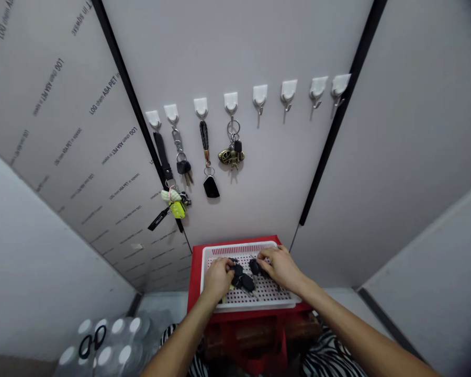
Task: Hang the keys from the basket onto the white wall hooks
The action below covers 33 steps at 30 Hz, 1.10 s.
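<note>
A white basket (259,306) with a slotted wall and a perforated floor sits on a red surface (195,283), below a pale panel (255,209). Inside it lie black keys (246,283), bunched near the middle and close to the left hand, with a second dark bunch (254,266) beside the right hand. The person's left hand (219,277) reaches over the left side of the basket, fingers curled against the keys; whether its grip has closed on one cannot be told. The right hand (280,266) reaches in from the other side, its fingertips at the second bunch, and its grip cannot be told either. Above, eight white hooks (231,100) line the panel; the four on the left carry hanging key rings (232,152). Clear bottles (104,369) with white caps stand together at lower left.
</note>
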Each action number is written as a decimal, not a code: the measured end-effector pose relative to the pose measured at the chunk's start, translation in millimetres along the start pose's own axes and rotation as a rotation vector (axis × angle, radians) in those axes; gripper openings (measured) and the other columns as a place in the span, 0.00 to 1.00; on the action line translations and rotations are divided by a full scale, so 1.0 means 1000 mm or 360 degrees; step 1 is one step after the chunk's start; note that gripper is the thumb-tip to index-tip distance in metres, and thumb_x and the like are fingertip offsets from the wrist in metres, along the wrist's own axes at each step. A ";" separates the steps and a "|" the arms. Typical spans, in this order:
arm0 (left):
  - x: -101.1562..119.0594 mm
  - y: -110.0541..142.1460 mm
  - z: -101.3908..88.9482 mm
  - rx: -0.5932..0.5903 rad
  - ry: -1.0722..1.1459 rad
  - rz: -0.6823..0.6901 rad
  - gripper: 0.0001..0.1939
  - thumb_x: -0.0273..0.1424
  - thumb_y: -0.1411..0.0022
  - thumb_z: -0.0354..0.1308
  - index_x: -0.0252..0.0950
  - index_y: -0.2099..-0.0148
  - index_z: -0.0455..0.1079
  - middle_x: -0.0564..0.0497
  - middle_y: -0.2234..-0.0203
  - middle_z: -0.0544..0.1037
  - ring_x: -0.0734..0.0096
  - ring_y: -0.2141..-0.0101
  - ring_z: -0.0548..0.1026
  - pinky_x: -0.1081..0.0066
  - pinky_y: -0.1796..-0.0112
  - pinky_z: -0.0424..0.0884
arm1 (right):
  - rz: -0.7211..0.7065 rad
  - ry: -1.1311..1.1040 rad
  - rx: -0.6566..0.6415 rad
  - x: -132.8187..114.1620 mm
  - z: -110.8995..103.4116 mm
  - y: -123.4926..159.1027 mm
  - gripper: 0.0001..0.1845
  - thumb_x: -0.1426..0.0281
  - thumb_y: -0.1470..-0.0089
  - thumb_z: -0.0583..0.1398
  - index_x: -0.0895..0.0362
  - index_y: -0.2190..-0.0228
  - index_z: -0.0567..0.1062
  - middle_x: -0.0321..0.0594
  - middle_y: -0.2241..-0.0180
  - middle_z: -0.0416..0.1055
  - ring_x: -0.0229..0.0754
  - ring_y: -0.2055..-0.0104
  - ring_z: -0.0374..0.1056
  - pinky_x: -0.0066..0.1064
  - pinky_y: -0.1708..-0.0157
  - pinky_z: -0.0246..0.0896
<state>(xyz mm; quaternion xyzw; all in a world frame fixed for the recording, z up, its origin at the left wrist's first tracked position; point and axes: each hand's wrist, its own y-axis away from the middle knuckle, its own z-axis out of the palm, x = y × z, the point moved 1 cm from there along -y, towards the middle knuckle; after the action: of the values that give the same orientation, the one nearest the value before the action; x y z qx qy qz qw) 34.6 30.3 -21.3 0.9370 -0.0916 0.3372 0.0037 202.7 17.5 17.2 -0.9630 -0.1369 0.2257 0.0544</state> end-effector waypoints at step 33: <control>0.150 -0.062 -0.106 0.0248 0.1413 0.0567 0.12 0.23 0.57 0.49 0.32 0.65 0.60 0.51 0.74 0.69 0.80 0.75 0.65 0.78 0.73 0.61 | -0.0032 -0.1355 0.0636 -0.064 -0.156 -0.073 0.10 0.66 0.65 0.54 0.62 0.81 0.66 0.32 0.87 0.61 0.29 0.84 0.57 0.23 0.81 0.54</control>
<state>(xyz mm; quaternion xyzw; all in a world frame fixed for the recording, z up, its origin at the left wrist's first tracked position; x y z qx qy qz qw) 91.4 73.5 158.9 0.6697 -0.2147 0.7057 -0.0855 200.2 62.2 195.2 -0.7541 -0.1101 0.6219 0.1800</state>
